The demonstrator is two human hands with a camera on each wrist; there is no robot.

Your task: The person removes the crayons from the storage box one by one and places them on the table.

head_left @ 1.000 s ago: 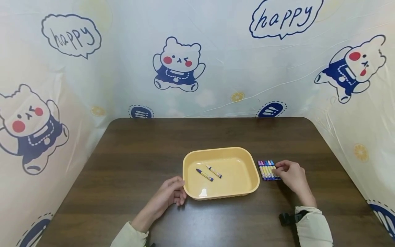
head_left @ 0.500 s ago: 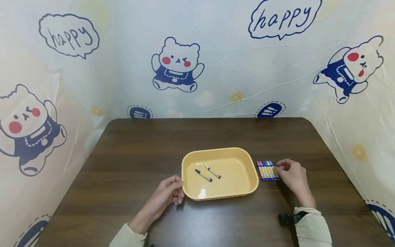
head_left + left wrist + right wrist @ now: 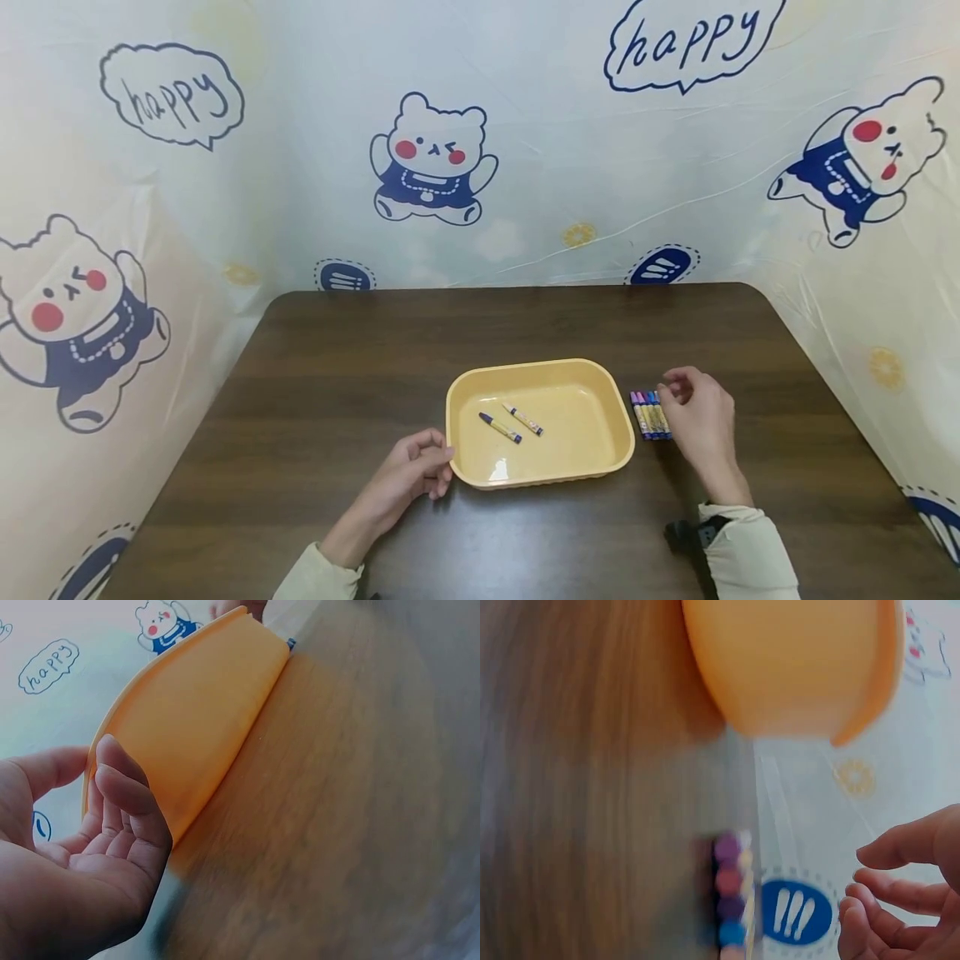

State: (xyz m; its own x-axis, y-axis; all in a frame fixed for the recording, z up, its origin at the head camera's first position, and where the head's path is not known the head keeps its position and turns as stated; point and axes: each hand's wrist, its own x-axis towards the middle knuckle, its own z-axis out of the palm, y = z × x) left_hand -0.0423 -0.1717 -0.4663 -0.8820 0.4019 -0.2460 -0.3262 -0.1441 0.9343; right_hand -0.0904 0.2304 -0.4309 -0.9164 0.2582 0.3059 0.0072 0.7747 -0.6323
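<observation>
A yellow plastic tray [image 3: 577, 437] stands on the table, with a dark blue crayon [image 3: 500, 427] and a white crayon [image 3: 523, 420] lying in it. My left hand [image 3: 408, 473] pinches the tray's left rim, thumb over the edge and fingers against the outer wall, as the left wrist view of the tray wall [image 3: 187, 712] shows. Right of the tray, several crayons [image 3: 646, 415] lie side by side in a row. Above the row's right end is my right hand [image 3: 701, 421], hiding part of it. Its fingertips are bent near the thumb, and no crayon shows between them.
The dark brown wooden table [image 3: 360, 358] extends around the tray. A pale patterned cloth [image 3: 525, 150] with bears surrounds its back and sides. A black strap device [image 3: 693, 533] sits at the right sleeve.
My right hand has risen and shifted slightly left, away from the right end of the crayon row. The left hand stays at the tray rim, and the two crayons lie as before.
</observation>
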